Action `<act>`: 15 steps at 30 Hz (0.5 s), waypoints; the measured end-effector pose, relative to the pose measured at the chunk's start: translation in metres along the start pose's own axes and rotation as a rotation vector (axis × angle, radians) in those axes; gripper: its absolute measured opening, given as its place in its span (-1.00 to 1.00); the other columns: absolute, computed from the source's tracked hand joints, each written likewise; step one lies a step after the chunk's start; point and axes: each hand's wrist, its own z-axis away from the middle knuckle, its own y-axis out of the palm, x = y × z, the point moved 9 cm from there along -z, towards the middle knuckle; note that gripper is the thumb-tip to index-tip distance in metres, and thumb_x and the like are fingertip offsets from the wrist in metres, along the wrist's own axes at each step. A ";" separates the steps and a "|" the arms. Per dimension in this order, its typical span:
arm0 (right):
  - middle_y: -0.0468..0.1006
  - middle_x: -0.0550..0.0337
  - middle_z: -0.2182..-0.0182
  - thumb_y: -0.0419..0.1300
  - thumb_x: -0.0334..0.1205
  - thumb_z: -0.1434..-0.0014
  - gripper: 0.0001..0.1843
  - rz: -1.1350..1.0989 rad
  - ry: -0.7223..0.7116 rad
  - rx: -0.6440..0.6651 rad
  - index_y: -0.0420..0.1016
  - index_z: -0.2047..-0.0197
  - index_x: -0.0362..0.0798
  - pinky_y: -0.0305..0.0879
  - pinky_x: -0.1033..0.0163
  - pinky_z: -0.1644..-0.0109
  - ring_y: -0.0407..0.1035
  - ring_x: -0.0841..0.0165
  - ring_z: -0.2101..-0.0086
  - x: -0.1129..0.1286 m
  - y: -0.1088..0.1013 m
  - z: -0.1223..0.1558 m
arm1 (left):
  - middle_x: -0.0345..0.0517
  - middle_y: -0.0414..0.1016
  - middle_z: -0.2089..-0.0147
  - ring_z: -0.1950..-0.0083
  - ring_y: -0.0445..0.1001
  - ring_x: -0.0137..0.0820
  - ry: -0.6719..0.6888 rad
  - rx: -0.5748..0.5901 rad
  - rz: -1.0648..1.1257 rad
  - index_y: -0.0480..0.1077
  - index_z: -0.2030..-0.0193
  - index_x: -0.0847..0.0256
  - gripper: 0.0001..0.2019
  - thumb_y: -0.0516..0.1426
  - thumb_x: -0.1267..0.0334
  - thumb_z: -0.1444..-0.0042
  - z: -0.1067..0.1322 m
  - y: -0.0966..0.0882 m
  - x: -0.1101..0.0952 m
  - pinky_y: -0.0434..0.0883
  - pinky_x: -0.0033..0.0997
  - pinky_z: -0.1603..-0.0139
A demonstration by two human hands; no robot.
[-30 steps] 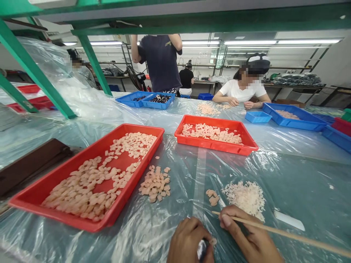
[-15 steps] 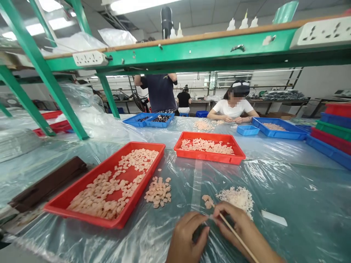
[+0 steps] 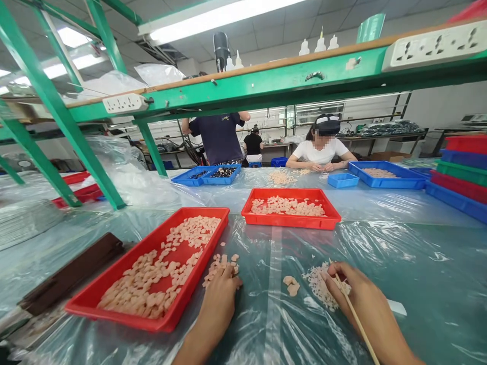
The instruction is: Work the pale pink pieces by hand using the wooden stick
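While resting on plastic sheet (image 3: 399, 253):
Left hand (image 3: 220, 299): palm down, fingers spread loose over small pink pile (image 3: 220, 263), just beside near red tray (image 3: 114, 289); grasping nothing visible.
Right hand (image 3: 361, 299): closed round thin stick (image 3: 353, 314), fingertips touching white scrap heap (image 3: 319, 284).
Loose pieces (image 3: 291, 285): between hands, apart from both.
Far red tray (image 3: 291, 220): pink pieces inside, well beyond.
Co-worker (image 3: 321, 149): seated opposite, by blue trays (image 3: 388, 177).
Writing: small mark on standing person's dark shirt (image 3: 218, 137), too small to read.
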 end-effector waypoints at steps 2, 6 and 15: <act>0.42 0.20 0.44 -0.06 -0.02 -0.23 -0.78 -0.024 -0.012 0.014 0.24 0.35 0.06 0.17 0.30 0.49 0.36 0.27 0.50 0.005 0.003 0.003 | 0.18 0.50 0.10 -0.01 0.41 0.02 0.010 0.003 0.016 0.55 0.44 0.26 -0.65 -0.03 0.61 -0.08 -0.004 0.001 0.003 0.32 0.07 0.01; 0.40 0.24 0.44 -0.04 -0.07 -0.24 -0.81 -0.077 -0.020 0.039 0.26 0.35 0.07 0.13 0.36 0.54 0.32 0.32 0.48 0.016 0.010 0.011 | 0.13 0.49 0.06 -0.03 0.40 -0.09 0.035 -0.005 0.107 0.51 0.38 0.25 -0.71 -0.02 0.53 -0.13 0.001 0.006 -0.003 0.31 -0.07 -0.05; 0.52 0.21 0.47 0.10 -0.32 -0.17 -0.84 -0.426 -0.221 0.206 0.50 0.39 -0.02 0.32 0.35 0.34 0.45 0.35 0.43 0.057 0.040 0.033 | -0.03 0.62 0.40 0.38 0.54 -0.39 -0.378 0.187 1.612 0.57 0.38 0.28 -0.67 0.41 0.09 0.24 0.047 0.077 -0.037 0.45 -0.50 0.30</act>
